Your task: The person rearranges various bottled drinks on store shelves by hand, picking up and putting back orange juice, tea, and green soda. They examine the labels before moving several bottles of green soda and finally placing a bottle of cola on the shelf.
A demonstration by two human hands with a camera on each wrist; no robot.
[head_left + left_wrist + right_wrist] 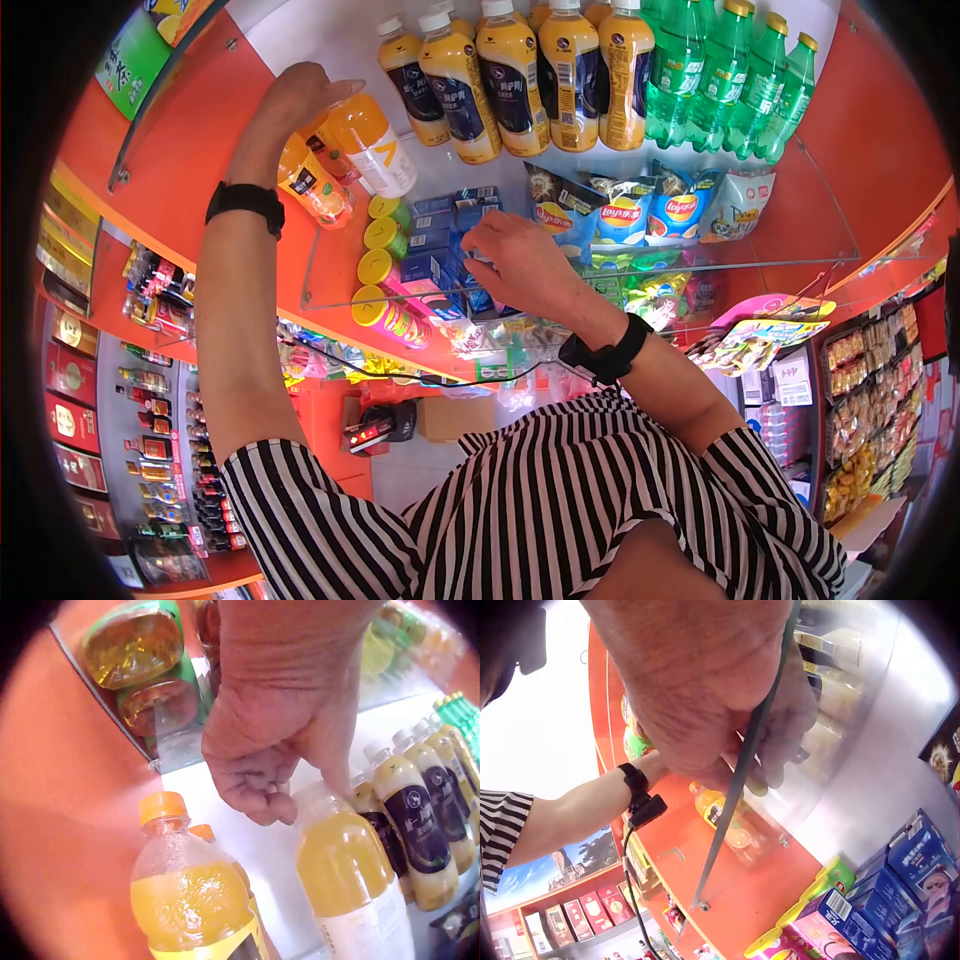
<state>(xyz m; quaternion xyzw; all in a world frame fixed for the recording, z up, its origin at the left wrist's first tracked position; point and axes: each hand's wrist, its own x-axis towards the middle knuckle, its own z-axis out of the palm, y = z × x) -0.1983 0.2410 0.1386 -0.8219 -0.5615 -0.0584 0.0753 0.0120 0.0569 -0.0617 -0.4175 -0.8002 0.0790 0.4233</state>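
My left hand (295, 98) reaches to the back left of the glass shelf. Its thumb and fingers pinch the capped neck of an orange drink bottle (349, 866) with a white label, which tilts in the head view. Beside it stands another orange juice bottle (191, 896) with an orange cap and a yellow and black label. My right hand (525, 262) hovers over blue boxes (432, 240) near the shelf's front, its fingers loosely bent and holding nothing. In the right wrist view the glass edge (739, 780) crosses in front of its fingers.
Yellow drink bottles (512, 85) and green soda bottles (720, 80) line the back. Chip bags (622, 212) stand to the right, with yellow-lidded canisters (378, 268) left of the boxes. An upright glass pane (160, 100) borders the left side. A black cable (430, 381) hangs between my wrists.
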